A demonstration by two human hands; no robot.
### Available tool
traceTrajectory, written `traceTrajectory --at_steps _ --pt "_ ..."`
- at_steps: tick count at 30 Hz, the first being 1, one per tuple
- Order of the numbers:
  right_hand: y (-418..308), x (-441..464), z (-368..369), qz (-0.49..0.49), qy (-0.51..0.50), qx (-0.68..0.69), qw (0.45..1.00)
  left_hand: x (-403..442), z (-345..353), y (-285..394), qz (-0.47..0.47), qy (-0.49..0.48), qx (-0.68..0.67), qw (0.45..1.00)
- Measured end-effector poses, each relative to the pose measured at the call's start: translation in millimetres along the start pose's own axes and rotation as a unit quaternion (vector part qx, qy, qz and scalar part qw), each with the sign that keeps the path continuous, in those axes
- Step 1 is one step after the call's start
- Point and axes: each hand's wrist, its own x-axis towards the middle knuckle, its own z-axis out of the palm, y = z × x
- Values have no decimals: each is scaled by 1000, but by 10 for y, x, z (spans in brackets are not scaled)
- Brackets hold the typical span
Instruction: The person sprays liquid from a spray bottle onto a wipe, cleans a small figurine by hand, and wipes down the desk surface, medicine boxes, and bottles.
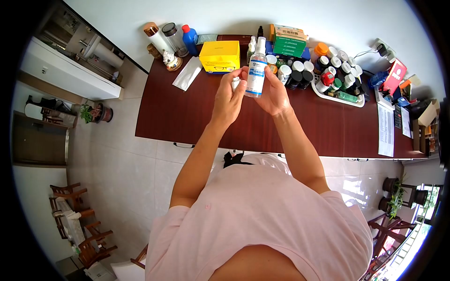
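A clear spray bottle [256,77] with a blue and white label stands upright between my hands, above the dark red desk [187,110]. My right hand [273,96] holds it from the right side, thumb near the label's edge. My left hand [228,96] is closed around a small white object [235,83], perhaps a cap or small bottle, and its fingertips reach the spray bottle's left side. Just behind my left hand is a yellow box [220,56]. White-capped bottles [284,72] stand close behind my right hand.
At the back left are a thermos [157,36], a glass jar [174,37], a blue bottle [190,40] and a figurine [171,61]. Green boxes [288,44] are stacked at the back. A white tray [340,98] of bottles, papers [386,131] and a red box [395,75] lie rightward.
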Motion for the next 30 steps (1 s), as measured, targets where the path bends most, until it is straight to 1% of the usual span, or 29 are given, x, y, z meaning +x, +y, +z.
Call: traceTrajectory --at_steps 5,10,12,15,16,17,19,20,23,26,27,29,30 --pt "-25 -19 -4 -3 -31 -19 999 -43 19 -38 8 -6 36 999" --pt "-14 -20 -65 23 -45 -18 999 -47 18 5 11 0 51 999" --pt "-11 -15 -102 35 -58 -7 998 -25 21 65 44 56 70 995" --pt "0 -12 -110 56 -84 -1 995 26 -10 205 46 66 92 993" --pt "17 -11 -107 53 -65 4 996 68 33 251 102 98 126 982" --pt "35 -12 -104 51 -46 8 998 96 45 327 101 101 128 981" --pt "30 -25 -50 58 -60 -4 996 152 70 458 190 57 288 937" --pt "35 -31 -51 54 -63 -24 996 191 119 441 206 76 285 933" --pt "20 -31 -53 47 -67 -48 995 215 116 367 183 49 271 944" --pt "40 -49 -54 48 -65 -55 995 240 138 344 187 61 234 952" --pt "60 -44 -44 45 -55 -49 996 259 139 340 187 61 233 952" --pt "68 -56 -24 41 -45 -43 997 289 141 333 200 72 278 937" --pt "59 -71 -6 53 -37 -34 997 288 132 331 201 72 277 937"
